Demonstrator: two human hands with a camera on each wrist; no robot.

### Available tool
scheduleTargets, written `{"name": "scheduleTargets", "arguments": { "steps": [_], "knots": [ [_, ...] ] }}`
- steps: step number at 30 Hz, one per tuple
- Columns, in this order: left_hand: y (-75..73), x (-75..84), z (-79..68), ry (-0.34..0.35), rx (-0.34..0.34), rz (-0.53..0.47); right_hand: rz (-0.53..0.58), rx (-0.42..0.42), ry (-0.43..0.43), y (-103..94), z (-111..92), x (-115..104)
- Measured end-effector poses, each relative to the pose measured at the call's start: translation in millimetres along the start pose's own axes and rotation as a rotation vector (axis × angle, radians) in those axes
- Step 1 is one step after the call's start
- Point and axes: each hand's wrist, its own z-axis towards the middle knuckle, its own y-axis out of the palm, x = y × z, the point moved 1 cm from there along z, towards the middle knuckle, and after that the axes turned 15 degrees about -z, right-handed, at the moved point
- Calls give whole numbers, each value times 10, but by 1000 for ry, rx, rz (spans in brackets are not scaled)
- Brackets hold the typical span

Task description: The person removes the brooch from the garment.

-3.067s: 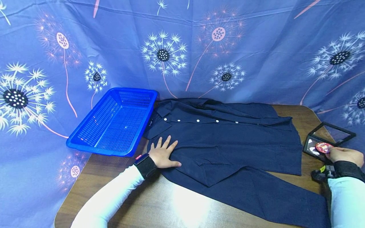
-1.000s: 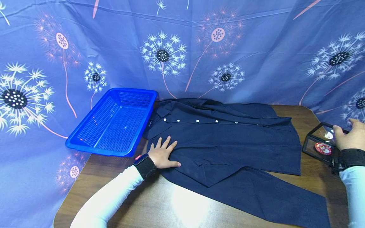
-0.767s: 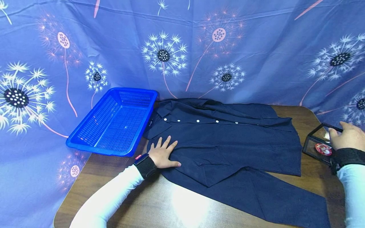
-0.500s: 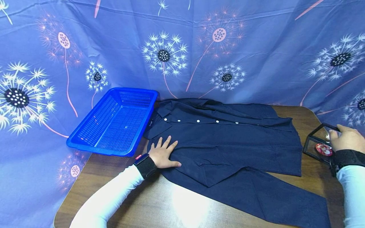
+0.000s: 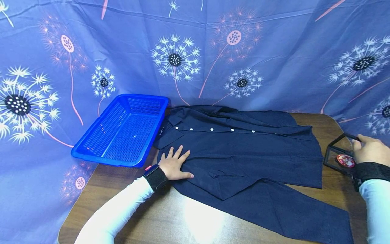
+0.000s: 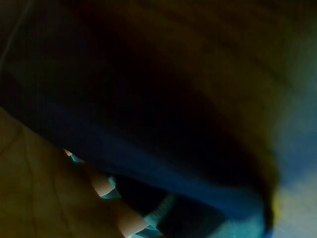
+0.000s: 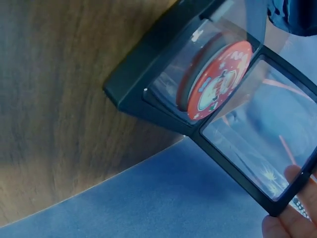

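A dark navy button-up shirt [image 5: 253,149] lies spread on the table, with white buttons along its front. My left hand [image 5: 175,166] rests flat on the shirt near the collar, fingers spread. At the table's right edge, a black-framed display case [image 7: 143,64] with clear film panels stands unfolded. Inside its base half sits a round red badge [image 7: 220,82] with a printed picture, seen through the film. My right hand [image 5: 371,150] pinches the outer corner of the case's lid [image 7: 225,156] between thumb and fingers. In the left wrist view, dark cloth hides most of the scene.
A blue plastic basket [image 5: 74,154] stands at the table's left side, beside the shirt collar. Behind the wooden table [image 5: 326,122] hangs a blue curtain [image 5: 128,44] with dandelion prints. One shirt sleeve [image 5: 313,213] reaches toward the front right.
Earlier my right hand held the red badge over the case; it has let go and moved to the lid. Lately that hand shifts slightly left with the lid. My left hand stays put.
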Motion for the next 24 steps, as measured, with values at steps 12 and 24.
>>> {"name": "scheduleTargets", "arguments": {
  "steps": [12,24],
  "knots": [
    [10,-7,4,2,14,3,-28,70,-123,24,-91,50],
    [3,5,-6,6,15,0,-43,66,-94,-56,-234,21]
  ]
}}
